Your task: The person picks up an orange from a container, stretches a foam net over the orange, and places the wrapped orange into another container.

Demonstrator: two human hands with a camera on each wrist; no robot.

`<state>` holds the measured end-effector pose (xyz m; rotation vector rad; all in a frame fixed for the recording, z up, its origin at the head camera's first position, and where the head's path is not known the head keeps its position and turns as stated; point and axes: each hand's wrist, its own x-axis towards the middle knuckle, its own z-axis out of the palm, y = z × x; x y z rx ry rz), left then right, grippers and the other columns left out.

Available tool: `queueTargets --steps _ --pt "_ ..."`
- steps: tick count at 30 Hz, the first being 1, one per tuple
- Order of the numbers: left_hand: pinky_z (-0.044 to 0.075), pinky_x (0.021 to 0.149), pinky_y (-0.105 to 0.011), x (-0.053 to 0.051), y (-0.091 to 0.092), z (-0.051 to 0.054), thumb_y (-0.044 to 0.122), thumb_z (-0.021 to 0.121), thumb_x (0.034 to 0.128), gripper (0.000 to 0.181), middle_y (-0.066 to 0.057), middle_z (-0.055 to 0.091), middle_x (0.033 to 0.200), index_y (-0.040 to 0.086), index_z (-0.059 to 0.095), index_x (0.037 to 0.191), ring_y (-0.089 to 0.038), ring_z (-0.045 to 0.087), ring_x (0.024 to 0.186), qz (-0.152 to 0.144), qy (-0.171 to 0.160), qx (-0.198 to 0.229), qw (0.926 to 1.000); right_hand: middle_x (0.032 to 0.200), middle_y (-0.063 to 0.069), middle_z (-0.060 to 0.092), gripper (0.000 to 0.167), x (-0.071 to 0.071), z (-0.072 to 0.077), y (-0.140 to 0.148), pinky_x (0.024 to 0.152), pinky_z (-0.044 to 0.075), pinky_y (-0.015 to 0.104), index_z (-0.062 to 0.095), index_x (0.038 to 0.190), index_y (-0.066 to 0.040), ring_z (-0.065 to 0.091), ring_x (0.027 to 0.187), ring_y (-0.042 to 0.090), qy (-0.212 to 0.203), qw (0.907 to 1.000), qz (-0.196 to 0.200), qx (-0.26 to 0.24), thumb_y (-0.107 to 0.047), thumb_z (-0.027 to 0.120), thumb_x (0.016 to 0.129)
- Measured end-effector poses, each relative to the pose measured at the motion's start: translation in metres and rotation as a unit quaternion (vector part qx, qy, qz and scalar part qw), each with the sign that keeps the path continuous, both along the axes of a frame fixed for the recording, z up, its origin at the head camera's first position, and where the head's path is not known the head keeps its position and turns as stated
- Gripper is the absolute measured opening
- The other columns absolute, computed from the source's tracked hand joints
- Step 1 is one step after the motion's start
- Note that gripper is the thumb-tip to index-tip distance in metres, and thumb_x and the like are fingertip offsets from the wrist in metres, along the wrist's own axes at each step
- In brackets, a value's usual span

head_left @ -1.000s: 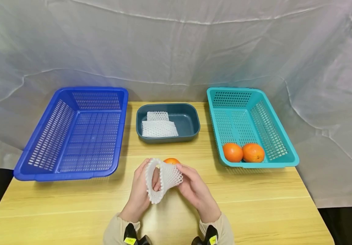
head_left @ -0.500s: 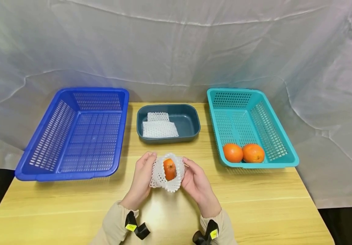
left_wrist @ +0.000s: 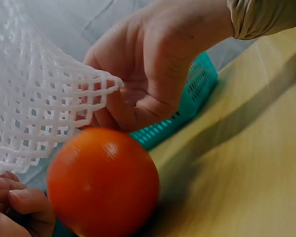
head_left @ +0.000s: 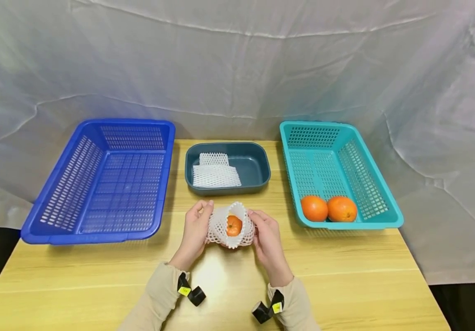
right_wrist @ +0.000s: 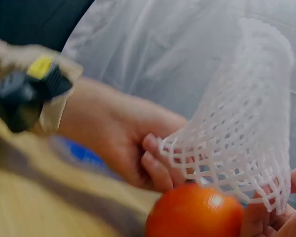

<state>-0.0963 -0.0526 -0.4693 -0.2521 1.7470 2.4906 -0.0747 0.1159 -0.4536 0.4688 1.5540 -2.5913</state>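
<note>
Between the two hands is a white foam net (head_left: 219,225), with an orange (head_left: 234,225) showing through its upper opening. My left hand (head_left: 196,232) pinches the net's left side and my right hand (head_left: 267,236) grips its right side. Both wrist views show the net's lower edge spread by the fingers. The orange (left_wrist: 102,182) lies beneath that edge in the left wrist view, and the same orange (right_wrist: 195,212) bulges below the net (right_wrist: 237,133) in the right wrist view. Whether any finger touches the orange is unclear.
A blue basket (head_left: 127,184) stands at the left. At the back centre, a dark tray (head_left: 255,171) holds flat white nets (head_left: 216,176). Two oranges (head_left: 314,208) sit in the near end of a teal basket (head_left: 320,172) at the right. A grey cloth (head_left: 229,69) hangs behind.
The net has turned from facing left to opening upward, with the orange now seen through it. Both hands have moved slightly away from the body.
</note>
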Motion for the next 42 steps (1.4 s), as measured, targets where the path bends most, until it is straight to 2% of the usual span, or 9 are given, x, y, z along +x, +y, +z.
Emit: queueTargets --steps 4,10,15,20,27,29,34,39,42 --pt "0.027 0.028 -0.022 0.0 -0.001 -0.013 0.024 0.053 0.1034 0.029 0.001 0.05 0.051 0.004 0.046 0.083 -0.009 0.039 0.034 -0.002 -0.003 -0.004 1.0 0.087 0.008 0.07 0.012 -0.002 -0.01 -0.004 0.065 0.057 0.023 0.069 0.092 0.002 0.066 0.072 0.012 -0.005 0.9976 -0.03 0.063 -0.003 0.059 0.094" --pt "0.027 0.028 -0.022 0.0 0.0 -0.025 0.023 0.051 0.1037 0.027 0.0 0.048 0.05 0.005 0.047 0.084 -0.009 0.036 0.033 -0.005 0.007 -0.047 0.9989 0.088 0.008 0.069 0.01 -0.005 -0.021 -0.005 0.069 0.057 0.026 0.068 0.084 -0.001 0.065 0.078 0.015 -0.001 0.9941 -0.056 0.093 -0.001 0.061 0.091" --pt "0.027 0.029 -0.022 -0.001 -0.001 -0.033 0.022 0.05 0.1036 0.026 0.0 0.045 0.05 0.004 0.048 0.085 -0.01 0.034 0.033 -0.01 0.026 -0.094 0.9952 0.08 0.006 0.07 0.01 -0.006 -0.029 -0.006 0.065 0.056 0.025 0.067 0.084 -0.001 0.066 0.071 0.014 -0.007 0.9925 -0.05 0.112 -0.002 0.061 0.091" --pt "0.029 0.033 -0.022 -0.004 -0.001 -0.039 0.019 0.051 0.1038 0.024 0.001 0.043 0.05 0.003 0.051 0.087 -0.009 0.035 0.036 -0.006 0.06 -0.151 0.9866 0.074 0.004 0.069 0.008 -0.006 -0.034 -0.007 0.063 0.056 0.024 0.065 0.088 0.0 0.065 0.067 0.012 0.0 0.9897 -0.042 0.137 -0.002 0.059 0.093" --pt "0.025 0.037 -0.02 -0.002 0.0 -0.035 0.018 0.051 0.1041 0.022 0.003 0.037 0.048 0.005 0.052 0.086 -0.006 0.031 0.04 -0.007 0.1 -0.231 0.9678 0.065 0.003 0.065 0.007 -0.006 -0.039 -0.007 0.057 0.053 0.023 0.061 0.087 -0.001 0.061 0.059 0.01 0.025 0.9857 -0.03 0.164 0.001 0.057 0.093" --pt "0.023 0.037 -0.021 -0.002 -0.001 -0.04 0.021 0.052 0.1039 0.023 0.004 0.036 0.048 0.009 0.052 0.085 -0.007 0.031 0.04 -0.005 0.126 -0.249 0.9602 0.063 0.002 0.065 0.008 -0.004 -0.035 -0.007 0.056 0.052 0.022 0.061 0.088 0.001 0.06 0.057 0.008 0.035 0.9819 -0.023 0.184 0.003 0.056 0.092" --pt "0.024 0.038 -0.022 0.0 -0.001 -0.04 0.021 0.051 0.1039 0.022 0.005 0.036 0.047 0.013 0.051 0.083 -0.008 0.032 0.041 -0.003 0.149 -0.292 0.9447 0.06 -0.001 0.061 0.01 0.002 -0.018 -0.008 0.051 0.045 0.018 0.063 0.089 0.008 0.053 0.052 0.004 0.079 0.9641 -0.008 0.254 0.008 0.053 0.091" --pt "0.026 0.038 -0.021 -0.002 -0.002 -0.038 0.021 0.051 0.104 0.022 0.006 0.037 0.048 0.013 0.051 0.083 -0.007 0.032 0.042 -0.012 0.144 -0.308 0.9402 0.063 0.004 0.063 0.011 0.004 -0.013 -0.007 0.053 0.044 0.018 0.065 0.091 0.01 0.053 0.055 0.003 0.109 0.9446 -0.004 0.31 0.007 0.055 0.091" --pt "0.025 0.038 -0.021 -0.004 -0.002 -0.036 0.022 0.051 0.1039 0.023 0.006 0.036 0.048 0.011 0.051 0.083 -0.007 0.031 0.041 -0.025 0.135 -0.311 0.9405 0.066 0.007 0.065 0.011 0.005 -0.014 -0.006 0.053 0.044 0.019 0.065 0.092 0.01 0.053 0.055 0.004 0.113 0.9414 -0.001 0.318 0.006 0.055 0.092"
